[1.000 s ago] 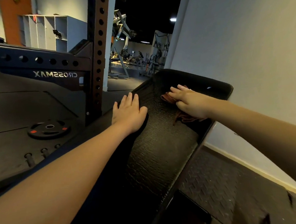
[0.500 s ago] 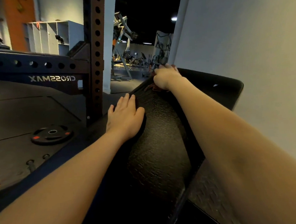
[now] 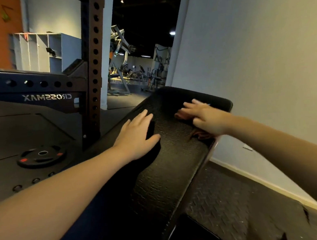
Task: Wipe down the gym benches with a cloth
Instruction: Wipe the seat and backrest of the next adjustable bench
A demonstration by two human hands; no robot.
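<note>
Dim gym, pale wall (image 3: pixel 252 57) close on the right, black rubber floor (image 3: pixel 225 199) below it

Right hand (image 3: pixel 208 116) lies flat on a reddish-brown cloth (image 3: pixel 180 115): fingers straight and close together, palm pressing it onto the black bench pad (image 3: pixel 176 165), nothing curled round it. Hand slightly blurred. Cloth sits near the pad's far right end; one edge pokes out ahead of the fingers, a bunched part shows beneath the wrist.

Left hand (image 3: pixel 136 138) also flat and relaxed, fingers stretched out, thumb spread, resting on the pad's left edge, holding nothing, apart from the cloth.

Pad surface textured, running away from the camera. Left of it, a dark rack post (image 3: pixel 94 68) with a column of holes; a weight plate (image 3: pixel 42 156) flat on the floor; grey shelves (image 3: pixel 42 51) at back left
</note>
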